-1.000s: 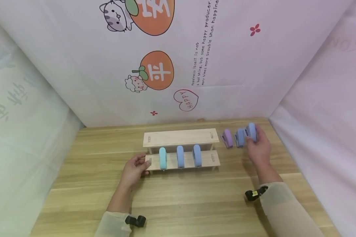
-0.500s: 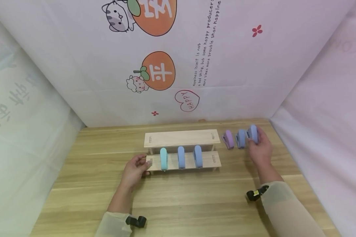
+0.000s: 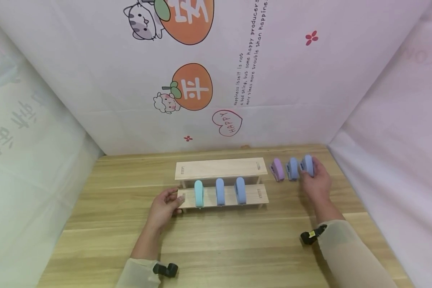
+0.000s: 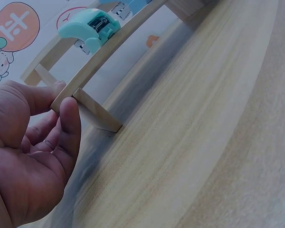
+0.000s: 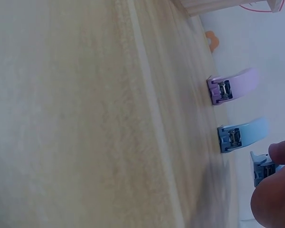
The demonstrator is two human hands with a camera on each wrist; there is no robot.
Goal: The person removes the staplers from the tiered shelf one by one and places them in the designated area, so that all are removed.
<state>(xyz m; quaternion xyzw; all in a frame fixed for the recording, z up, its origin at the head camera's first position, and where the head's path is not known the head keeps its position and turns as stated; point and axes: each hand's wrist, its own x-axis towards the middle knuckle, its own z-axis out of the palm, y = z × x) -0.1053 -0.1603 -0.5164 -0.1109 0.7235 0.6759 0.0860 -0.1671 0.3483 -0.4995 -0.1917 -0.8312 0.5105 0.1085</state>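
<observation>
My right hand [image 3: 316,182] grips a blue mini stapler [image 3: 307,165] at the right end of a short row. Beside it a second blue stapler [image 5: 242,135] and a purple stapler [image 5: 232,87] stand upright on the table. With thumb and fingers my left hand [image 4: 35,147] pinches the left end of a low wooden shelf's front step [image 3: 209,196]. On that step sit a turquoise stapler [image 3: 199,194], a blue stapler [image 3: 220,192] and another blue stapler [image 3: 240,191], side by side. In the right wrist view, fingers partly hide the held stapler.
The shelf's higher back step [image 3: 219,169] stands behind the front one, left of the purple stapler. A printed white cloth [image 3: 273,120] rises behind the wooden table [image 3: 216,248], and more cloth hangs at both sides.
My right hand has brought the blue stapler slightly right and down, and a gap now shows between it and the neighbouring blue stapler. The left hand keeps its hold on the shelf.
</observation>
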